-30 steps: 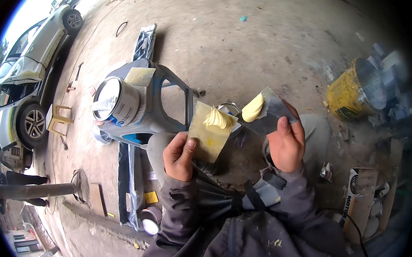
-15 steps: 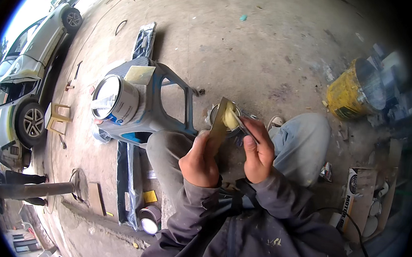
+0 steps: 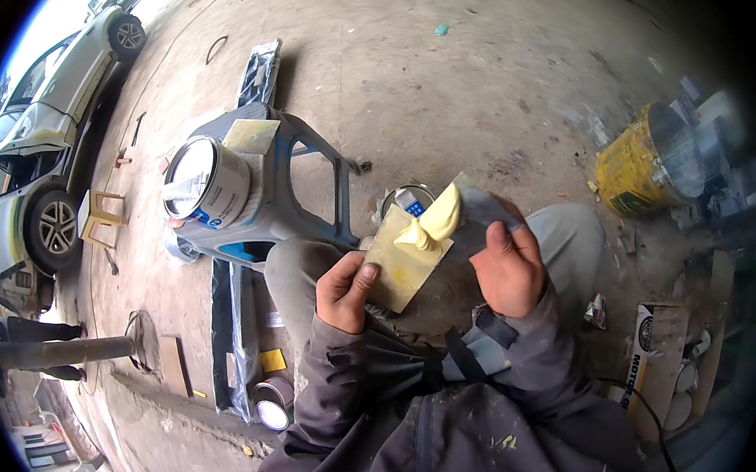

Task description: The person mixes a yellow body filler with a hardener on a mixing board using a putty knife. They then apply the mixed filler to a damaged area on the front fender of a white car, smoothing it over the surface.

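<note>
My left hand (image 3: 343,294) grips the edge of a thin, square, yellowish mixing board (image 3: 399,278), thumb on top. A lump of pale yellow putty (image 3: 416,235) lies on the board's far edge. In my right hand (image 3: 513,272) is a flat, greyish putty spreader (image 3: 481,211), its far end coated with more yellow putty (image 3: 443,209). That coated end meets the putty on the board, or hangs just over it; which one I cannot tell. Partly hidden behind the board, a round tin (image 3: 390,204) with a small blue-and-white item at its top stands on the floor.
To the left, a grey stool (image 3: 294,215) carries a large tin (image 3: 231,189) and a second yellowish plate (image 3: 252,136). A yellow bucket (image 3: 622,172) stands right, a cardboard box (image 3: 663,351) nearer me. Further left are a car (image 3: 54,131) and a small wooden stool (image 3: 99,216).
The board has tilted from nearly edge-on to face up. My right hand has moved right and turned, bringing the spreader's flat side and its putty into view.
</note>
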Action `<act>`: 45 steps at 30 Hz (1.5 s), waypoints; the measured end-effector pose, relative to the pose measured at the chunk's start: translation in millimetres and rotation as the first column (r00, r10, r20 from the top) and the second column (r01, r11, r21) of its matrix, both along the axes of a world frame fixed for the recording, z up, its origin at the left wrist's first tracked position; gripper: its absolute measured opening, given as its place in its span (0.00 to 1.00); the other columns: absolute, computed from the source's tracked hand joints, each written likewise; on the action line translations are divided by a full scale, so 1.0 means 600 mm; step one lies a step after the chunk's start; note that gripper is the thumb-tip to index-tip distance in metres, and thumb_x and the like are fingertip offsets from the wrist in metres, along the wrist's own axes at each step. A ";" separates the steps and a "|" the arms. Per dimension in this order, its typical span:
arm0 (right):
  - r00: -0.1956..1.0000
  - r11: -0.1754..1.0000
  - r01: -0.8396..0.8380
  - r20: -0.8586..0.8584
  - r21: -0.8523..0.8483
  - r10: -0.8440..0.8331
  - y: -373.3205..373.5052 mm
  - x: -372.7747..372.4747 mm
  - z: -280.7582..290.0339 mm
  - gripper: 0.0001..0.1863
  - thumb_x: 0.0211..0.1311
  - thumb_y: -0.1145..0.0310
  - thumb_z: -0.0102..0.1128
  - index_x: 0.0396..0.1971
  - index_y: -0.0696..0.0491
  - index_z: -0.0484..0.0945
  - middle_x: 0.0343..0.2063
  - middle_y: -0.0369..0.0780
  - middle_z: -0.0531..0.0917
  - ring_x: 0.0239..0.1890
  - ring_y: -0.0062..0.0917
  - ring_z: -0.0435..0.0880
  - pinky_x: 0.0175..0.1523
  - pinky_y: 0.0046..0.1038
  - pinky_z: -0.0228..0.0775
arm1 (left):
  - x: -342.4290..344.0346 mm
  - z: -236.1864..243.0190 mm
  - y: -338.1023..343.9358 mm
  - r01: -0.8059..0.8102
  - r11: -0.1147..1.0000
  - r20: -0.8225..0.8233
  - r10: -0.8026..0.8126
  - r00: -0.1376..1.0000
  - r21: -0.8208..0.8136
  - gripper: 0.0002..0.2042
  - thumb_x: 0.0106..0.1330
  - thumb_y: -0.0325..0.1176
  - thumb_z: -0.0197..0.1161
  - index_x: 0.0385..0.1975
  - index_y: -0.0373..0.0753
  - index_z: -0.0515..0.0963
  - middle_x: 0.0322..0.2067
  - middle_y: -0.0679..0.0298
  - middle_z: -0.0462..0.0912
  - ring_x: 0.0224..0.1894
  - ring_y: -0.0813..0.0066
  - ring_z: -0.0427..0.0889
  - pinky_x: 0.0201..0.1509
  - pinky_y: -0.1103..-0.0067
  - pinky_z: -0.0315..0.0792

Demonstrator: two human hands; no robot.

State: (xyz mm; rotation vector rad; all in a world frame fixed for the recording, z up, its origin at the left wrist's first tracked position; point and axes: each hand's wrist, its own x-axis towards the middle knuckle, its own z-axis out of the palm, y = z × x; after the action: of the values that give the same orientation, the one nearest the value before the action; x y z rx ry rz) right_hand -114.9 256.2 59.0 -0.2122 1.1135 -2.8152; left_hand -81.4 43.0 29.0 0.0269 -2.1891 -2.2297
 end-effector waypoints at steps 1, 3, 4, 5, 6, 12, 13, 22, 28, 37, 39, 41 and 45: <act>0.999 0.982 0.033 -0.039 0.185 -0.026 -0.002 0.004 -0.031 0.19 0.72 0.67 0.45 0.58 0.60 0.68 0.49 0.39 0.77 0.50 0.22 0.73 0.57 0.23 0.62 | -0.004 -0.001 0.008 0.011 0.999 0.019 -0.012 1.000 0.048 0.10 0.69 0.31 0.56 0.40 0.28 0.77 0.31 0.71 0.77 0.35 0.85 0.71 0.42 0.87 0.64; 0.992 0.845 0.103 -0.120 0.524 -0.046 -0.012 0.014 -0.094 0.17 0.72 0.67 0.46 0.54 0.60 0.72 0.43 0.32 0.78 0.38 0.12 0.71 0.47 0.16 0.64 | -0.006 0.001 0.011 0.013 0.994 0.043 -0.018 0.999 0.113 0.11 0.70 0.32 0.55 0.40 0.29 0.77 0.32 0.71 0.77 0.35 0.85 0.71 0.42 0.88 0.64; 0.998 0.774 0.046 -0.059 0.632 -0.011 -0.014 0.020 -0.101 0.17 0.73 0.68 0.45 0.54 0.60 0.72 0.42 0.31 0.78 0.38 0.12 0.71 0.47 0.16 0.64 | -0.005 0.000 0.010 -0.009 0.995 0.023 0.007 1.000 0.099 0.11 0.70 0.32 0.55 0.41 0.29 0.77 0.32 0.70 0.78 0.35 0.85 0.71 0.42 0.87 0.65; 0.995 0.798 0.101 -0.050 0.594 -0.089 -0.016 0.021 -0.107 0.17 0.72 0.69 0.45 0.54 0.60 0.72 0.43 0.33 0.78 0.41 0.15 0.73 0.49 0.18 0.64 | -0.005 -0.001 0.013 -0.030 0.996 0.001 0.030 1.000 0.086 0.11 0.70 0.31 0.55 0.41 0.29 0.76 0.31 0.69 0.78 0.35 0.84 0.71 0.42 0.87 0.65; 0.985 0.816 0.159 -0.036 0.556 -0.167 -0.016 0.023 -0.110 0.16 0.72 0.69 0.45 0.54 0.61 0.72 0.44 0.35 0.78 0.43 0.17 0.74 0.51 0.19 0.65 | -0.006 -0.002 0.017 -0.051 0.996 -0.020 0.052 0.998 0.073 0.10 0.70 0.31 0.55 0.42 0.29 0.76 0.31 0.69 0.78 0.35 0.84 0.71 0.42 0.86 0.66; 0.816 0.604 0.541 -0.538 0.586 -0.209 -0.051 0.018 -0.056 0.15 0.70 0.74 0.45 0.53 0.59 0.73 0.48 0.45 0.78 0.50 0.34 0.78 0.55 0.27 0.67 | 0.009 0.047 0.075 -0.370 0.749 -0.360 0.187 0.914 -0.550 0.08 0.67 0.25 0.56 0.43 0.32 0.76 0.30 0.57 0.83 0.33 0.78 0.80 0.39 0.82 0.72; 0.832 0.611 0.517 -0.519 0.599 -0.196 -0.064 0.025 -0.056 0.15 0.69 0.74 0.46 0.53 0.59 0.74 0.47 0.46 0.78 0.50 0.35 0.78 0.54 0.28 0.68 | 0.007 0.059 0.084 -0.402 0.709 -0.375 0.206 0.904 -0.580 0.09 0.65 0.22 0.56 0.43 0.33 0.77 0.29 0.54 0.83 0.31 0.76 0.82 0.36 0.80 0.74; 0.978 0.921 0.209 -0.092 0.329 -0.189 -0.012 0.014 -0.057 0.20 0.72 0.69 0.44 0.60 0.61 0.65 0.54 0.43 0.75 0.56 0.29 0.73 0.61 0.32 0.63 | -0.013 0.072 0.007 -0.308 0.929 -0.259 0.252 0.932 -0.204 0.09 0.69 0.28 0.55 0.42 0.29 0.76 0.32 0.65 0.80 0.35 0.80 0.76 0.41 0.84 0.69; 0.999 0.955 0.032 -0.046 0.294 -0.019 -0.008 0.007 -0.005 0.18 0.72 0.66 0.47 0.57 0.58 0.70 0.47 0.36 0.78 0.48 0.17 0.73 0.54 0.21 0.63 | -0.007 0.020 0.011 -0.025 0.993 -0.008 0.026 1.000 0.116 0.10 0.69 0.31 0.57 0.41 0.29 0.77 0.32 0.70 0.78 0.35 0.85 0.71 0.42 0.87 0.65; 0.943 0.988 0.133 0.296 0.083 -0.152 -0.005 0.043 -0.078 0.15 0.70 0.69 0.49 0.51 0.59 0.72 0.45 0.38 0.79 0.48 0.23 0.77 0.55 0.26 0.67 | -0.006 -0.011 0.039 -0.263 0.925 -0.113 0.302 0.946 0.273 0.12 0.72 0.34 0.51 0.48 0.34 0.68 0.40 0.64 0.76 0.40 0.79 0.74 0.47 0.82 0.69; 0.925 0.988 0.154 0.354 -0.006 -0.141 -0.017 0.043 -0.079 0.14 0.68 0.71 0.50 0.51 0.57 0.72 0.46 0.40 0.79 0.48 0.27 0.78 0.54 0.29 0.70 | -0.003 -0.014 0.061 -0.253 0.921 -0.149 0.306 0.940 0.296 0.11 0.72 0.32 0.50 0.49 0.34 0.66 0.42 0.63 0.75 0.42 0.79 0.73 0.48 0.82 0.68; 0.893 0.968 0.250 0.380 0.029 -0.242 -0.033 0.042 -0.104 0.13 0.68 0.68 0.53 0.49 0.57 0.74 0.46 0.38 0.79 0.48 0.24 0.76 0.54 0.27 0.67 | 0.012 -0.007 0.088 -0.197 0.931 -0.174 0.259 0.950 0.308 0.12 0.72 0.29 0.50 0.52 0.35 0.63 0.45 0.61 0.74 0.45 0.76 0.73 0.52 0.80 0.67; 0.881 0.954 0.295 0.370 0.058 -0.295 -0.031 0.035 -0.107 0.13 0.67 0.66 0.56 0.46 0.57 0.75 0.44 0.37 0.79 0.48 0.21 0.75 0.55 0.25 0.65 | 0.033 -0.026 0.105 -0.099 0.989 -0.174 0.118 0.978 0.110 0.15 0.72 0.28 0.50 0.55 0.33 0.62 0.45 0.60 0.76 0.46 0.75 0.75 0.52 0.81 0.68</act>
State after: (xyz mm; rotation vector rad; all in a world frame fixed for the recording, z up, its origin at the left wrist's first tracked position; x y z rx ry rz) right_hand -94.1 237.6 -4.9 0.5235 1.1320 -2.9255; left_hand -61.9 105.7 13.5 -0.0511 -1.9353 -2.1866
